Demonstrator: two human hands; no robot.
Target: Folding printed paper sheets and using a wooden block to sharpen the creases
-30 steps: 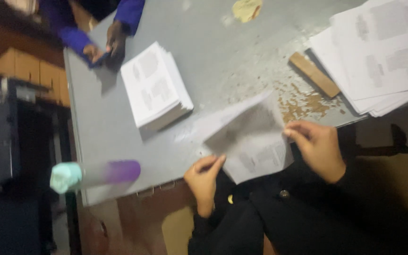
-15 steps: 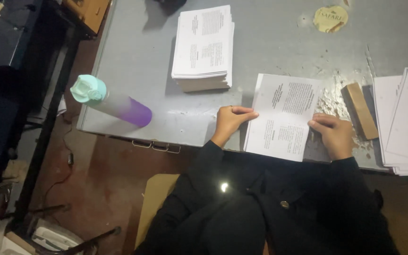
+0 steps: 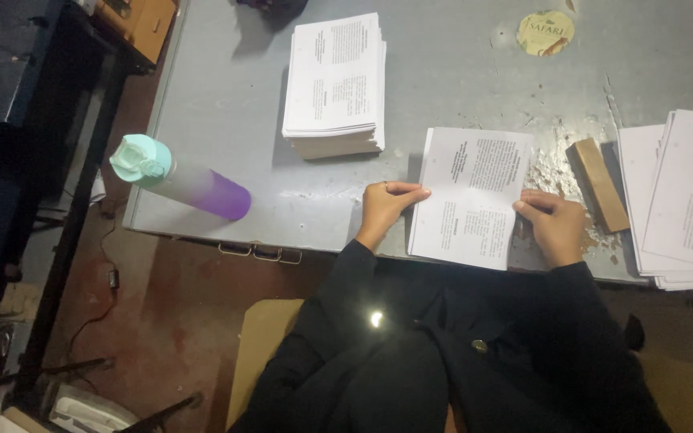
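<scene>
A folded printed sheet (image 3: 472, 195) lies flat near the front edge of the grey table (image 3: 443, 72). My left hand (image 3: 387, 206) rests on the sheet's left edge with fingertips curled onto it. My right hand (image 3: 556, 224) presses on its right edge. A stack of folded printed sheets (image 3: 336, 84) stands farther back to the left. A small wooden block (image 3: 597, 184) lies just right of my right hand.
A bottle (image 3: 180, 180) with a mint lid and purple base stands at the table's left front corner. Loose printed sheets (image 3: 683, 200) are piled at the right edge. A round yellowish sticker (image 3: 545, 33) sits at the back. Dark furniture (image 3: 10, 96) stands left.
The view has swung and steadied over the table. The sheet, half lifted a second ago, now lies flat and folded under both hands.
</scene>
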